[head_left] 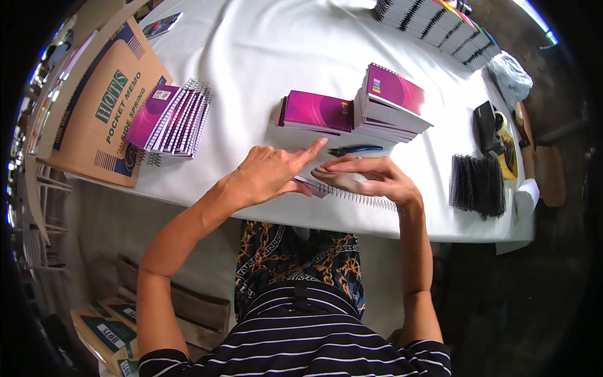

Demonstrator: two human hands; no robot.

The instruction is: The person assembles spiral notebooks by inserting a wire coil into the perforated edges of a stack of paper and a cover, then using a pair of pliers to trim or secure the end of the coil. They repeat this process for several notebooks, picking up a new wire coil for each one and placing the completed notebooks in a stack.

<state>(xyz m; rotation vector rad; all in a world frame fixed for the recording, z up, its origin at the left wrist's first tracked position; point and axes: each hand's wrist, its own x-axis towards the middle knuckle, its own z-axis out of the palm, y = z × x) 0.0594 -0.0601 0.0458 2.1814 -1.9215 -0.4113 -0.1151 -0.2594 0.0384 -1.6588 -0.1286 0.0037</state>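
Note:
A small spiral-bound notebook [352,193] lies at the near edge of the white table [264,56], its wire coil facing me. My right hand [370,179] rests on it with fingers curled over its pages. My left hand [273,173] hovers at its left end, index finger stretched toward the far side, thumb touching the notebook's corner. Blue-handled pliers [355,150] lie just beyond both hands.
Two stacks of magenta notebook blocks [317,112] [389,103] sit behind the pliers. Bound magenta notebooks [173,119] fan out at left beside a flat cardboard box [100,107]. Black wire coils [477,185] lie at right, near a tape dispenser [496,129]. More notebooks [440,25] line the far edge.

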